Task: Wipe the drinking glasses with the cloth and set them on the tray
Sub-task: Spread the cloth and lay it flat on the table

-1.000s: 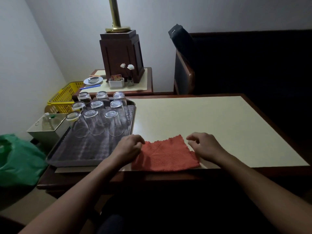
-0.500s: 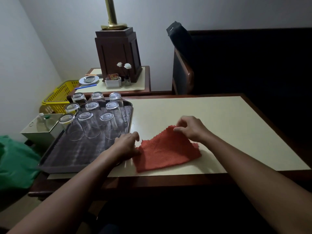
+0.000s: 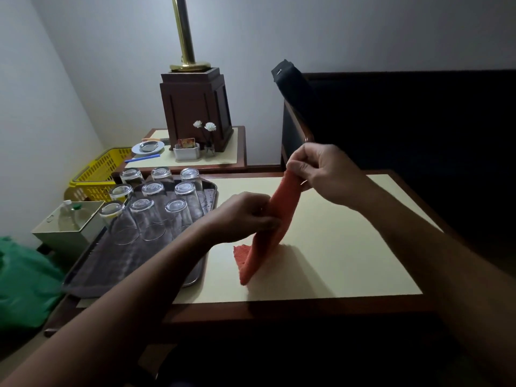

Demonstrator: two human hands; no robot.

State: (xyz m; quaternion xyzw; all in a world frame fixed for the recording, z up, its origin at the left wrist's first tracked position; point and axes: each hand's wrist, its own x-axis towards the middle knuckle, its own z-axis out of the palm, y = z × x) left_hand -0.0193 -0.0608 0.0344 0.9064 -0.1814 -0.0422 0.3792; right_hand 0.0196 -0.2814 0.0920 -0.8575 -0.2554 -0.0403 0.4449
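1. We see the orange cloth lifted off the table for most of its length and gathered into a narrow, slanting band. Only its lower end touches the table top, where a ragged corner flares out toward 9 o'clock.
2. Our right hand is raised above the table and pinches the cloth's upper, 12 o'clock end between the thumb and curled fingers.
3. Our left hand comes in from 9 o'clock and grips the cloth about its middle, fingers curled round the band.
4. The tray lies on the table at 9 o'clock from the cloth. A dark liner covers its floor, and our left forearm crosses above its near right corner.
5. Nine glasses stand upside down on the tray, close together in three rows of three at its 12 o'clock end.
6. At 12 o'clock beyond the tray, a side table carries a dark wooden lamp base with a brass pole. In front of the base are two white flowers, a white holder with packets, a white dish and a blue pen.
7. At 9 o'clock from the tray and lower than the table, we see a yellow basket and a pale box with a plastic bottle in it. A green bag lies toward 8 o'clock.
8. A dark bench stands behind the table at 1 o'clock.
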